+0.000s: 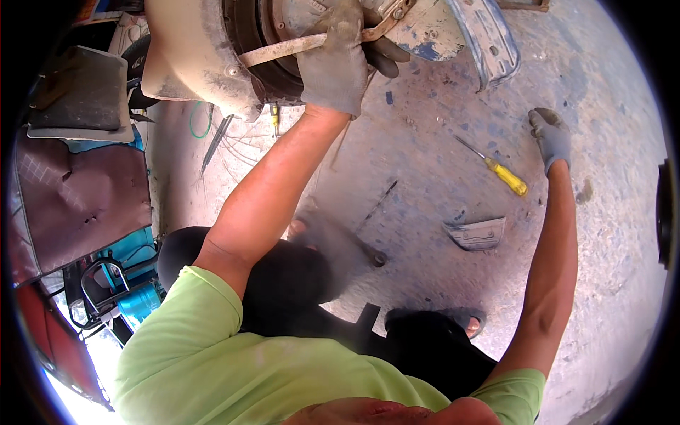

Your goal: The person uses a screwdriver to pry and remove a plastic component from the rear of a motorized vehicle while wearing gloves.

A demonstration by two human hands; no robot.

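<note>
My left hand (333, 67), in a grey work glove with dark fingers, is closed around a flat, worn metal strap (283, 49). The strap crosses in front of a round, dirty part (265, 78) of a machine or vehicle at the top. A pale curved cover (188, 53) stands left of it. Out to the right, my right hand (550, 138), in a matching glove, hangs over the floor with its fingers loosely bent and apart; nothing shows in it. A yellow-handled screwdriver (506, 176) lies on the floor to its lower left.
A curved metal bracket (489, 42) sticks out at the top right. On the speckled floor lie a broken pale piece (478, 234), a dark rod-like tool (375, 255) and another yellow-handled screwdriver (275, 120). A brown seat-like panel (85, 202) and blue equipment (138, 304) stand at left.
</note>
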